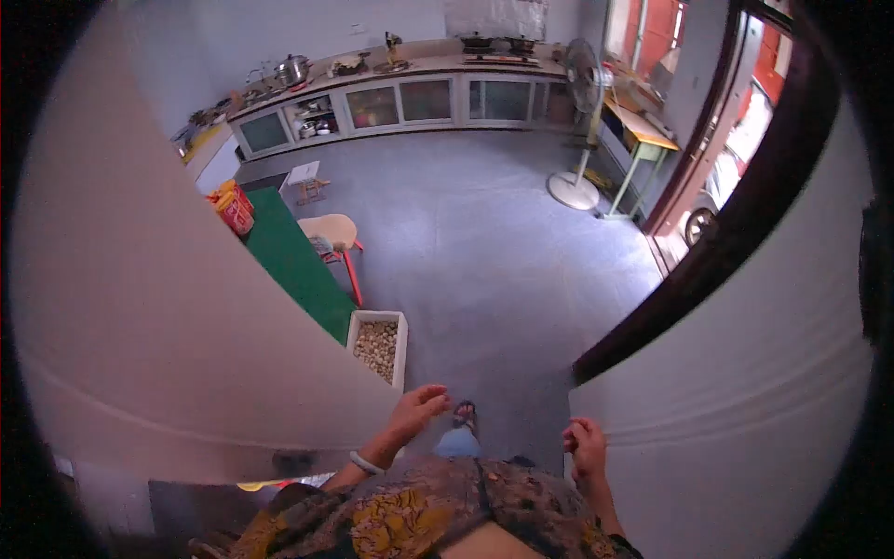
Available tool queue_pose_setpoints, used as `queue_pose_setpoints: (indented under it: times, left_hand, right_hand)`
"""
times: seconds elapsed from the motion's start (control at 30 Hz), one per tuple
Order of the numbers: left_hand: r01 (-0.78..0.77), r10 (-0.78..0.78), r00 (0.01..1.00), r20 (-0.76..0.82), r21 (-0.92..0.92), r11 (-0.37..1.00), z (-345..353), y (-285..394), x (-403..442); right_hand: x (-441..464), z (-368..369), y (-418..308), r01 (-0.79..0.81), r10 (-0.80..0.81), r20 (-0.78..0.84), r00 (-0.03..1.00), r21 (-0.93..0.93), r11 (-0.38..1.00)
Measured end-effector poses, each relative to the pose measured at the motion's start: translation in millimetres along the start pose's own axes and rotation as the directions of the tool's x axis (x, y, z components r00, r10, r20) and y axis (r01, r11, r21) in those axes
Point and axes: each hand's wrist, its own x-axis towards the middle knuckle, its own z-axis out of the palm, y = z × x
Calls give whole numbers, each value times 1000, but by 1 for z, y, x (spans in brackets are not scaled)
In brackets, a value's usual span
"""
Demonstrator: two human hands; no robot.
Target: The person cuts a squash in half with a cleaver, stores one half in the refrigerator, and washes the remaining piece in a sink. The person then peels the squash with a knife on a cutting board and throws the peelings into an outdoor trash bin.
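My left hand (418, 413) is held out in front of my body at the doorway, with a pale bangle (367, 463) on the wrist. Its fingers are loosely stretched and nothing is in them. A white box (402, 352) of small round pale-brown things stands on the floor just beyond it. Close to the white wall on the right, my right hand (585, 445) hangs with its fingers curled in; I see nothing held. One foot (465, 415) in a dark sandal shows on the floor between the hands.
Past the box are a green-topped table (289, 261) with a red-and-yellow packet (231, 209), and a stool (331, 230) with red legs. A standing fan (585, 121) and a small desk (641, 129) are at right, near an open door. Along the back runs a kitchen counter (419, 65).
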Motion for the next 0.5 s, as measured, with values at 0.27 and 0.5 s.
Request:
queue_pose_setpoints:
  times: [0.27,0.5]
  left_hand:
    - [-82,72,987,-146,-67,994,-39,74,175]
    - [-135,134,991,23,106,985,-39,184,343]
  right_hand:
    - [204,112,-57,-68,59,173,983,45,997]
    - [343,152,-128,-51,42,63,997,157,986]
